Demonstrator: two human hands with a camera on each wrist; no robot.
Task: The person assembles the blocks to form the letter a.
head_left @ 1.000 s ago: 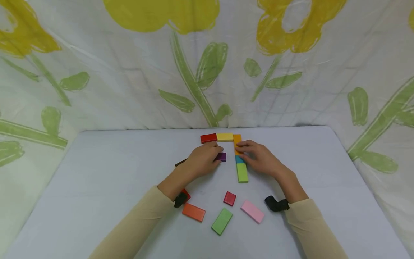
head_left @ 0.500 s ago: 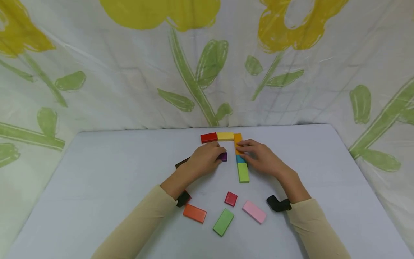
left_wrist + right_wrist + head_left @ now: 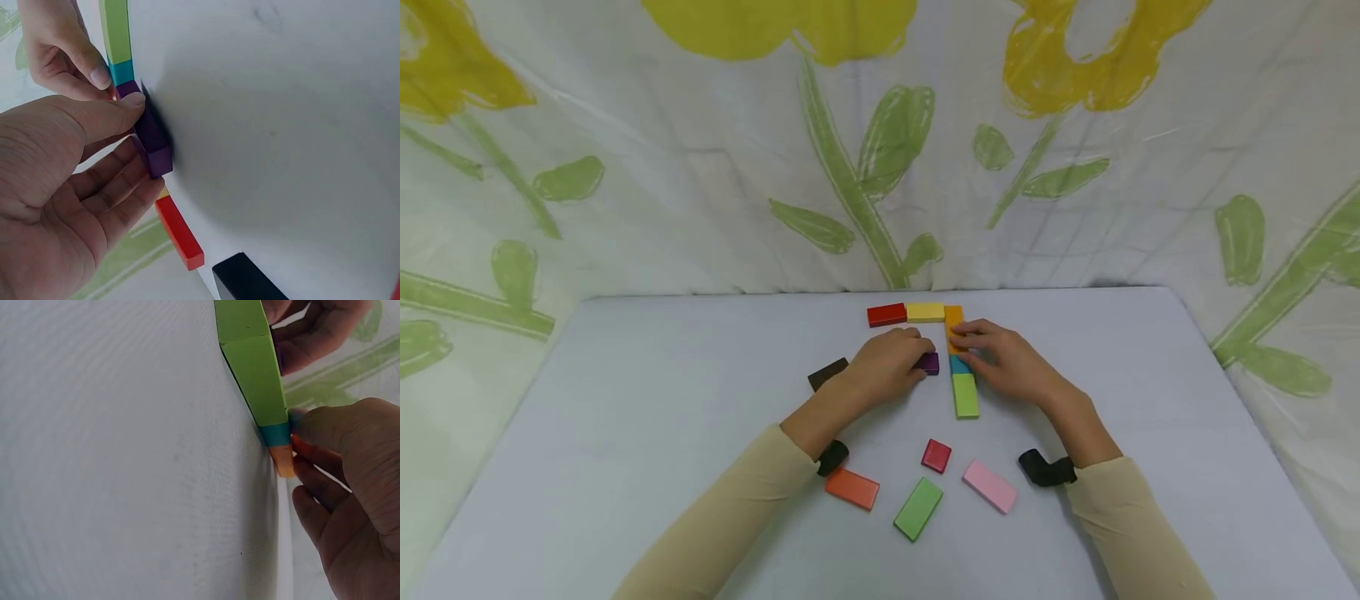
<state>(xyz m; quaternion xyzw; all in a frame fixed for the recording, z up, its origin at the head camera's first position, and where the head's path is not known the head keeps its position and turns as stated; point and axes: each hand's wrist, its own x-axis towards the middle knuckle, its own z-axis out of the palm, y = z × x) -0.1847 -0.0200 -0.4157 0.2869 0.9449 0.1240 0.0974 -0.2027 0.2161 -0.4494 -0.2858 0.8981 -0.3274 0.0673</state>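
In the head view my left hand (image 3: 891,367) pinches a purple block (image 3: 929,363) between thumb and fingers. The left wrist view shows this purple block (image 3: 153,137) with its far end close to a teal block (image 3: 122,72). My right hand (image 3: 1011,362) lies at the right side of a row made of an orange block (image 3: 953,321), the teal block (image 3: 960,365) and a lime green block (image 3: 966,396). Its fingertips rest on the orange block, and its thumb touches the teal one. A yellow block (image 3: 925,312) and a red block (image 3: 887,315) extend leftward from the row's far end.
A dark brown block (image 3: 828,374) lies left of my left hand. Nearer on the white table (image 3: 662,417) are a small red square block (image 3: 936,456), an orange-red block (image 3: 852,488), a green block (image 3: 918,509) and a pink block (image 3: 990,486). Behind hangs a flower-patterned curtain (image 3: 715,217).
My left hand has carried the purple block a little rightward, toward the row. More of the dark brown block shows now. My right hand has stayed at the orange and teal blocks.
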